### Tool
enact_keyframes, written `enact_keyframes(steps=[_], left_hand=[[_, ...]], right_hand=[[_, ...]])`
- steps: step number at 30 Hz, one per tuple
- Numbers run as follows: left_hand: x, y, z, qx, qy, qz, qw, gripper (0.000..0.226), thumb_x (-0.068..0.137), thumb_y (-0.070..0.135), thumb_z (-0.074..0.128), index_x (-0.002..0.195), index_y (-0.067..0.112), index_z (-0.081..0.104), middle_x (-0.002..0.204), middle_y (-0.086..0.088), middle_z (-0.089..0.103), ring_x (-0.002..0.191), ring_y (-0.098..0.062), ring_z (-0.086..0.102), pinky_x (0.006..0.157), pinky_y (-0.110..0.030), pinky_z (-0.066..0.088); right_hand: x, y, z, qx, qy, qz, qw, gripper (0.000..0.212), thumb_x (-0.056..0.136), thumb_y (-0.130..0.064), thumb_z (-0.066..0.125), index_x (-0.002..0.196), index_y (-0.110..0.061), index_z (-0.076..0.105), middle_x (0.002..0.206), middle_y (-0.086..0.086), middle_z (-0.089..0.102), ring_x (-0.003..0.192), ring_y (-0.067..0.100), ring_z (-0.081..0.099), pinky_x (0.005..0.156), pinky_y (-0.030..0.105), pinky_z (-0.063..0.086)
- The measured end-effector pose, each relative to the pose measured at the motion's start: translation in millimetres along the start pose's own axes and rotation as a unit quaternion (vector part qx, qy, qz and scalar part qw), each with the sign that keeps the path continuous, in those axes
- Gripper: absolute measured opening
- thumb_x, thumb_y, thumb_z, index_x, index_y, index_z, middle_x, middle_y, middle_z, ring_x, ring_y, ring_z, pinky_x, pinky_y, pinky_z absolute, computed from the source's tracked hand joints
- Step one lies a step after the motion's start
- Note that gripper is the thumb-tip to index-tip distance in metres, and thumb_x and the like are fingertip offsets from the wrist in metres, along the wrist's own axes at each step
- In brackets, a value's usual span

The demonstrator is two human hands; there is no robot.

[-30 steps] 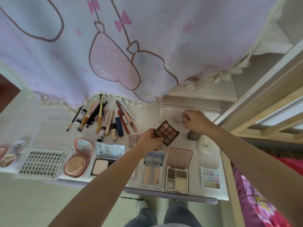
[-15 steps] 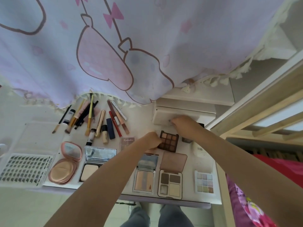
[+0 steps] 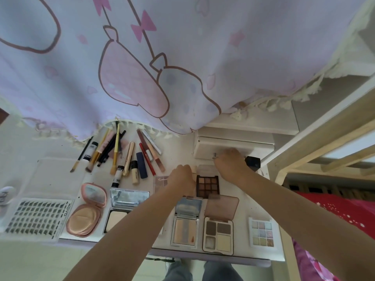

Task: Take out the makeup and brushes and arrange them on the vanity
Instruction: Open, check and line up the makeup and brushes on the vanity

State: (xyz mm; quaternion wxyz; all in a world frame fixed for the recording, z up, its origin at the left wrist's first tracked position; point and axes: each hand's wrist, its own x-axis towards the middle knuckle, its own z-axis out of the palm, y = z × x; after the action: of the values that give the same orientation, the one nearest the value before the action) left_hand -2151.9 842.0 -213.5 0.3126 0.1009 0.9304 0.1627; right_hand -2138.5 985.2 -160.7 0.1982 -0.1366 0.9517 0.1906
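Both hands sit by the brown nine-pan palette (image 3: pixel 207 185) lying open on the desk (image 3: pixel 178 159). Left hand (image 3: pixel 182 178) is curled loosely at its left edge, right hand (image 3: pixel 230 166) reaches to the white drawer box (image 3: pixel 205 148); can't tell its grip.

"XOYO" is printed on the lash tray (image 3: pixel 38 218).

Head camera looks steeply down onto vanity (image 3: pixel 261 199)
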Motion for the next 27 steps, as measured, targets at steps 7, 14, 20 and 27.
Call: enact_keyframes(steps=[7, 14, 20, 27], left_hand=[[0.9, 1.8, 9.6, 0.017, 0.021, -0.030, 0.999, 0.050, 0.081, 0.029, 0.065, 0.118, 0.004, 0.042, 0.122, -0.012, 0.047, 0.111, -0.027, 0.051, 0.085, -0.032, 0.045], [-1.8, 3.2, 3.5, -0.054, 0.064, -0.046, 0.995, 0.026, 0.074, 0.016, 0.068, 0.092, 0.005, 0.053, 0.099, -0.011, 0.061, 0.092, -0.027, 0.059, 0.065, -0.029, 0.044], [-2.1, -4.2, -14.9, -0.077, 0.101, 0.009, 0.992, 0.033, 0.071, 0.028, 0.070, 0.082, 0.012, 0.044, 0.083, -0.004, 0.050, 0.081, -0.022, 0.050, 0.066, -0.029, 0.042], [-28.3, -24.0, -44.2, -0.007, 0.172, 0.089, 0.981, 0.030, 0.069, 0.029, 0.063, 0.088, 0.018, 0.043, 0.082, 0.000, 0.047, 0.086, -0.022, 0.046, 0.073, -0.029, 0.032]], right_hand=[[-4.4, -2.6, 4.8, 0.103, 0.052, 0.032, 0.993, 0.024, 0.079, -0.004, 0.050, 0.102, -0.005, 0.058, 0.104, 0.013, 0.057, 0.099, 0.028, 0.050, 0.073, 0.030, 0.032], [-2.9, -1.1, 12.9, 0.096, 0.030, 0.054, 0.993, 0.028, 0.087, 0.000, 0.045, 0.110, -0.005, 0.058, 0.111, 0.015, 0.054, 0.105, 0.028, 0.049, 0.071, 0.031, 0.038], [2.4, -9.2, 7.9, 0.087, 0.031, 0.134, 0.987, 0.027, 0.081, 0.006, 0.045, 0.102, -0.002, 0.060, 0.107, 0.017, 0.057, 0.103, 0.032, 0.051, 0.084, 0.036, 0.041], [-6.1, -13.6, -9.3, 0.216, 0.096, 0.140, 0.962, 0.023, 0.089, -0.012, 0.044, 0.106, -0.004, 0.057, 0.107, 0.012, 0.059, 0.100, 0.027, 0.052, 0.079, 0.030, 0.038]])
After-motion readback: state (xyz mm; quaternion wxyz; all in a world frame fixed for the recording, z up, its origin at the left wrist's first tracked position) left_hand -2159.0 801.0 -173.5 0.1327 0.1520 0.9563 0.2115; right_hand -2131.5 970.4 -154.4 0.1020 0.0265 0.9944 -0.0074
